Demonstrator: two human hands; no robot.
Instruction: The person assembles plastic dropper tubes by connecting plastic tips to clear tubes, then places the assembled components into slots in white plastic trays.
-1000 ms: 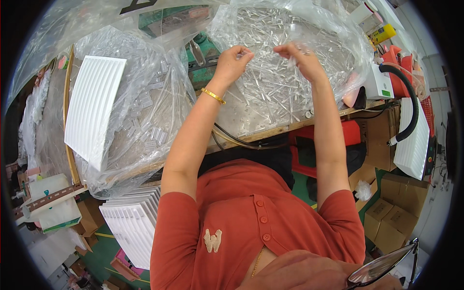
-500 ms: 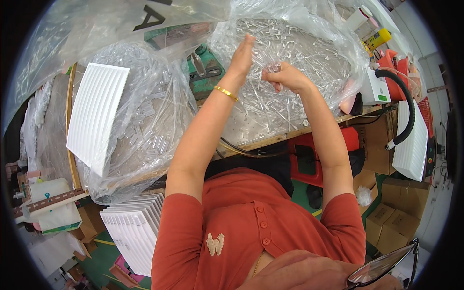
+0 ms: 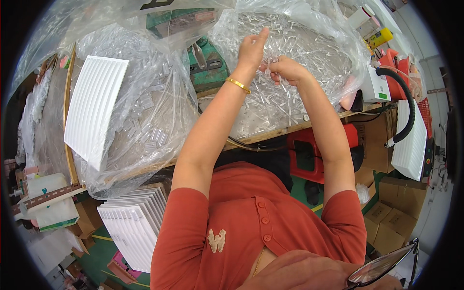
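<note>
Left grip (image 3: pixel 252 48): fingers together and pointing up, pinching small clear plastic pieces (image 3: pixel 270 46) above the open bag; gold bangle (image 3: pixel 238 85) on that wrist. Right grip (image 3: pixel 284 69): closed round more of the same clear pieces, just beside the left hand, the two nearly touching. Pieces held by both hands sit over the heap of clear pieces (image 3: pixel 309 53) inside the big clear bag (image 3: pixel 338 29), which rests on the desk (image 3: pixel 285 131).

Left to right across the view: roll of tape on a white box (image 3: pixel 46 200) at the far left; white ribbed tray (image 3: pixel 94 108) leaning inside a second clear bag (image 3: pixel 145 116); stack of white ribbed trays (image 3: pixel 133 222) below the desk edge; green metal machine (image 3: pixel 208 63) between the two bags; red box (image 3: pixel 314 154) under the desk; white device with black hose (image 3: pixel 403 111) at the right; cardboard boxes (image 3: pixel 386 222) on the floor; another white ribbed tray (image 3: pixel 411 150) at the far right
</note>
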